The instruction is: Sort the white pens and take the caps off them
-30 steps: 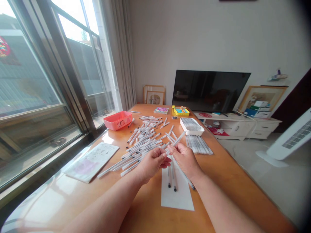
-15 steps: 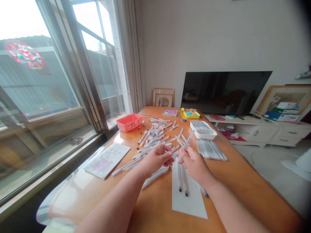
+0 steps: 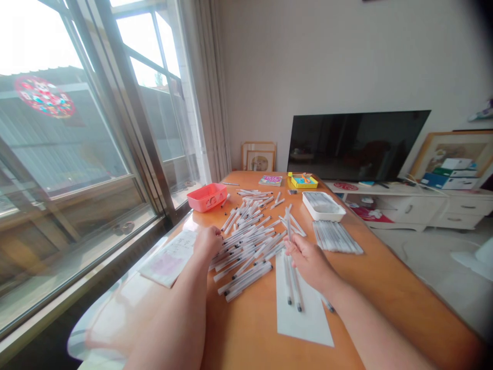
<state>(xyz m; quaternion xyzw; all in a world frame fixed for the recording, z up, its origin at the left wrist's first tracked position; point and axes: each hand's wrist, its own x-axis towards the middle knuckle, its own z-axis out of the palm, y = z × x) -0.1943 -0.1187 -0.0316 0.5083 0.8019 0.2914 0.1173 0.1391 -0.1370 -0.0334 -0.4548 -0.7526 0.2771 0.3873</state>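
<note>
A heap of several white pens (image 3: pixel 246 234) lies across the orange wooden table (image 3: pixel 370 288). My left hand (image 3: pixel 208 242) rests at the heap's left edge, fingers curled down onto the pens; what it grips is hidden. My right hand (image 3: pixel 308 259) is pinched on one white pen (image 3: pixel 288 221) that stands nearly upright above the heap's right side. Just below that hand, two capped pens (image 3: pixel 292 280) lie side by side on a white paper sheet (image 3: pixel 304 313).
A pink tray (image 3: pixel 207 197) sits at the far left, a white tray (image 3: pixel 322 205) at the far right, with a neat row of pens (image 3: pixel 337 237) beside it. A printed sheet (image 3: pixel 167 257) lies by the window. Small boxes (image 3: pixel 303 180) and a television (image 3: pixel 354 146) stand behind.
My hands were together over the paper holding one pen. My left hand has let go and reached left to the heap's edge. My right hand keeps the pen, now tilted upright.
</note>
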